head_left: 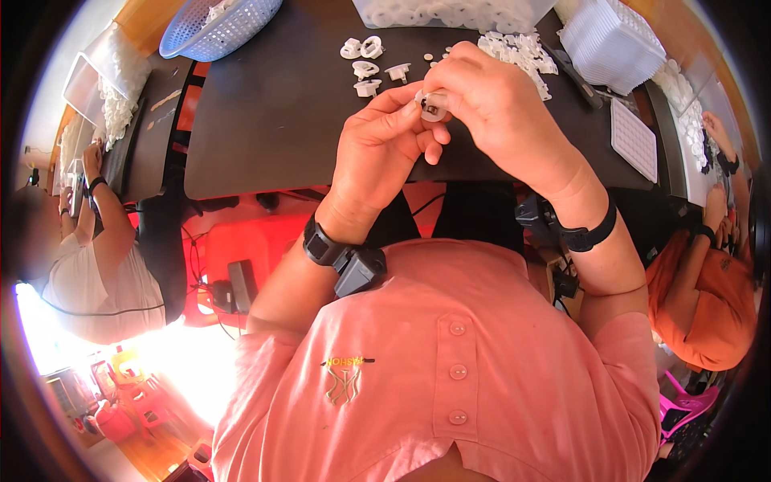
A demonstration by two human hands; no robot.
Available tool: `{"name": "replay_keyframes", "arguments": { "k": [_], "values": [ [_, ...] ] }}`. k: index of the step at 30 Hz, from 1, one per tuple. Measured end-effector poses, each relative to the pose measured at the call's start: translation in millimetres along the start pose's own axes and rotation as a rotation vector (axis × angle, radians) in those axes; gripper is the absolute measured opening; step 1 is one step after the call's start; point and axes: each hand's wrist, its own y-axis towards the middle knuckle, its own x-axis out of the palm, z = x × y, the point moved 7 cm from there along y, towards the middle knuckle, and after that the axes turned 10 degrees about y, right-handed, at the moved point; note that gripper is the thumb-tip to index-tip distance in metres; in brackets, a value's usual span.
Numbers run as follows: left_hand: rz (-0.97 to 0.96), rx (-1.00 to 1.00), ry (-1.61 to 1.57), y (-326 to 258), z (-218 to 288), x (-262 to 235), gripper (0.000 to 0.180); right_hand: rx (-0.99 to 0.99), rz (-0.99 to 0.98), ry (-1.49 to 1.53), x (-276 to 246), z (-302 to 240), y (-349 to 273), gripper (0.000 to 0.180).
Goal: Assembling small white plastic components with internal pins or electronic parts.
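Observation:
Both my hands are raised above the near edge of a black table (273, 120). Between them is a small white plastic part (432, 105) with a dark inset. My left hand (384, 145) pinches it from below with thumb and forefinger. My right hand (490, 100) closes over it from above and the right. Just beyond my hands, a few loose white plastic parts (365, 60) lie on the table. A heap of similar white pieces (520, 52) lies to the right of my right hand. Each wrist wears a black band.
A blue mesh basket (217, 28) stands at the back left, a clear bin of white parts (450, 12) at the back middle, stacked white trays (610, 40) at the back right. A white grid tray (634, 140) lies to the right. Other people sit at the left (96, 265) and right (707, 297).

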Motion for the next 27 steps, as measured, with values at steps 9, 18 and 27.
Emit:
{"name": "replay_keyframes", "arguments": {
  "k": [9,18,27],
  "values": [
    [-0.029,-0.008,-0.056,-1,1,0,0.025,0.017,0.096,0.274,4,-1,3,0.015],
    [-0.029,0.008,-0.101,-1,3,0,0.031,0.286,0.084,0.427,11,8,5,0.005],
    [-0.047,0.012,-0.144,0,0,-7,0.030,0.033,0.198,0.211,12,-5,-10,0.012]
  ]
}}
